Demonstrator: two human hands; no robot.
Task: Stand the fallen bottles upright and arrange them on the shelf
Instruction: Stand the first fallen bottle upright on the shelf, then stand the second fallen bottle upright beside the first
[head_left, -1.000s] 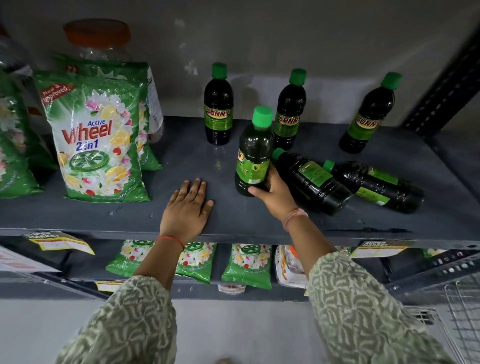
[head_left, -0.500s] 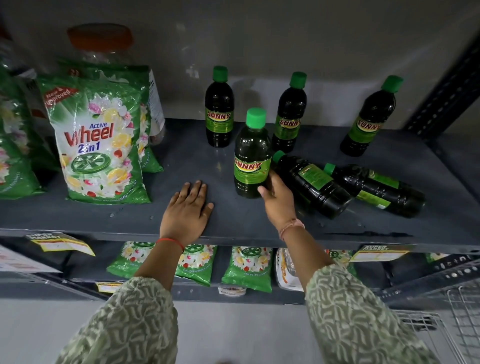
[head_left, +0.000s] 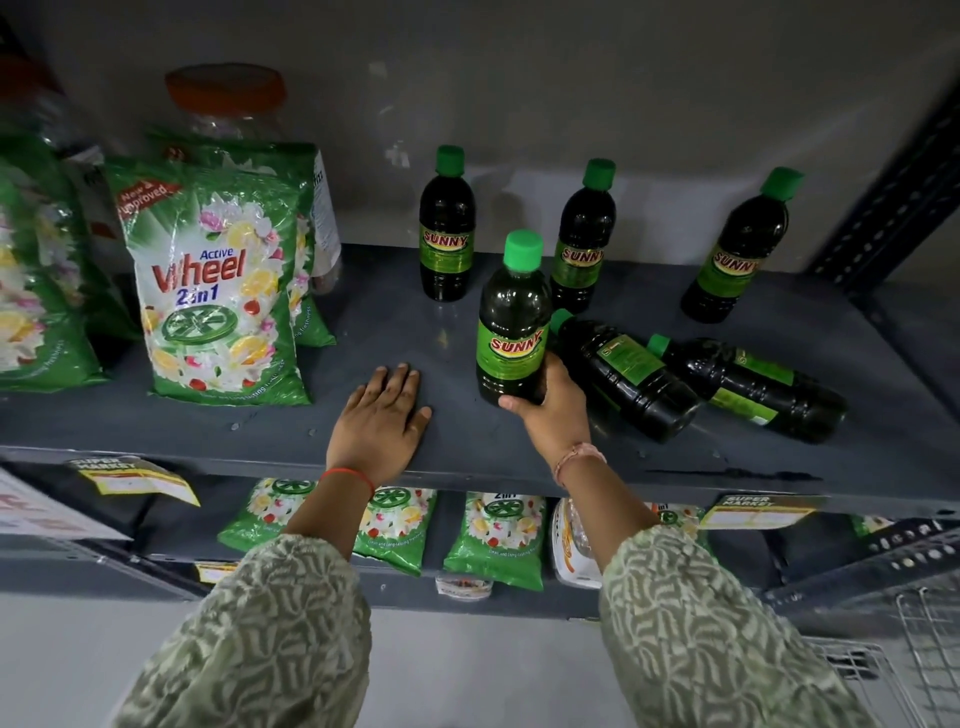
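Grasping upright bottle (head_left: 513, 322) base, right grip (head_left: 553, 410); left grip (head_left: 382, 423) flat, released.

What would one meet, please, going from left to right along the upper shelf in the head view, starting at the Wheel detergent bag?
Wheel detergent bag → left hand → back-left upright bottle → bottle held by the right hand → two fallen bottles.

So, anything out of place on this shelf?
Yes: two bottles lie on their sides, one beside the upright bottle that the right hand holds, another further right. No spill shows.
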